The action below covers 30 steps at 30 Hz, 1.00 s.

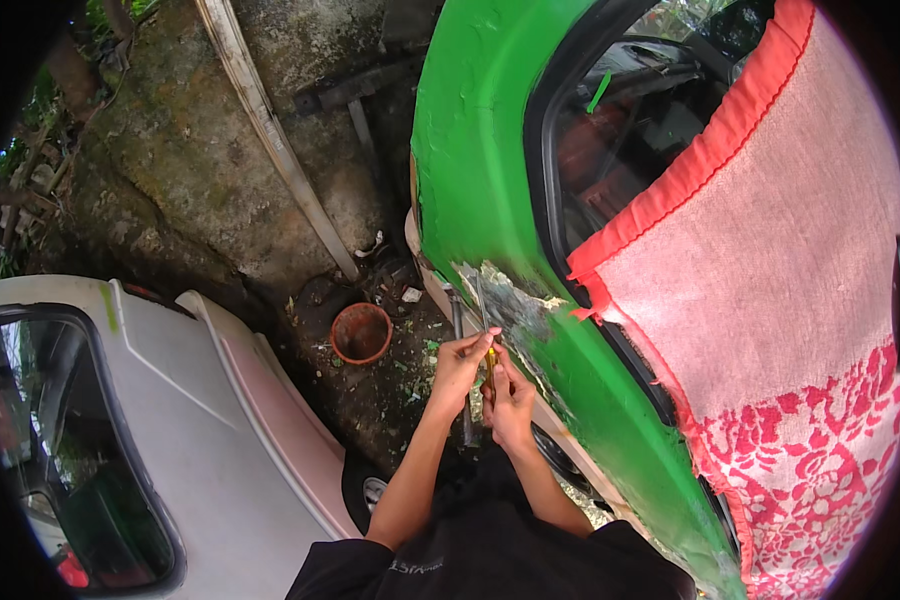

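Note:
My right hand [510, 400] is closed round a yellow-handled tool [491, 360], apparently a screwdriver, with a thin metal shaft pointing up at a scraped patch [515, 305] of flaking paint on the green car body [475, 170]. My left hand [460, 370] pinches the same tool where handle and shaft meet, its fingertips close to my right thumb. Just left of the tool a grey metal bar [457, 315] runs down behind my hands; I cannot tell whether either hand touches it.
A pink patterned cloth [780, 250] with a red border drapes over the green car on the right. A white car [190, 400] stands at lower left. On the dirty ground are an orange pot [361, 340], debris and a long weathered board [270, 120] against a stained concrete surface.

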Each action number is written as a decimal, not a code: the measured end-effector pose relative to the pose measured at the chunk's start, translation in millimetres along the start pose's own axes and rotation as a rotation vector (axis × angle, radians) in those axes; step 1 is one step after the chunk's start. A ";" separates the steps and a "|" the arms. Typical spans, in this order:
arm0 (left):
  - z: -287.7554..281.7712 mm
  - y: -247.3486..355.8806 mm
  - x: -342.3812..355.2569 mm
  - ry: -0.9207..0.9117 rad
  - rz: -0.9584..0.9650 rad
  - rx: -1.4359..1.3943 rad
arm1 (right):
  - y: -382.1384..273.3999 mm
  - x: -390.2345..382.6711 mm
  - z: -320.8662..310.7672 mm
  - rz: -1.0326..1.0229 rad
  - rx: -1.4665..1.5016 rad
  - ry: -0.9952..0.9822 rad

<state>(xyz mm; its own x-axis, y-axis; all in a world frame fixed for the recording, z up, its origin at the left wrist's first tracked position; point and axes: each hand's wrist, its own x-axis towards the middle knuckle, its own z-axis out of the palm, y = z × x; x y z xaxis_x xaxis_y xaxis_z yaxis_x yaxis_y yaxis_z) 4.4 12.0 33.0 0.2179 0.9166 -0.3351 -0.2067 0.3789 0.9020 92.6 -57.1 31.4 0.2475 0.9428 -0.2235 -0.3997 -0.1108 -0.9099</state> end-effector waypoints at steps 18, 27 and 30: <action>0.1 -29.3 -10.9 -0.012 0.222 0.167 | 43.4 -5.0 -38.4 0.107 0.181 -0.129; 8.5 -24.8 -19.0 -0.026 0.207 0.371 | 80.0 4.9 -51.6 0.366 0.191 -0.136; 8.4 -31.8 -12.0 -0.004 0.279 0.485 | 89.9 8.3 -46.3 0.247 0.147 0.016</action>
<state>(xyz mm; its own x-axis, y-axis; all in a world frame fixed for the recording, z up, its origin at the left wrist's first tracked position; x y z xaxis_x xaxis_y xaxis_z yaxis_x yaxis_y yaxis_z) 16.4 -12.1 10.6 0.2214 0.9729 -0.0659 0.2055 0.0195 0.9785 99.6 -73.8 -68.5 0.1398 0.8877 -0.4386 -0.5729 -0.2888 -0.7671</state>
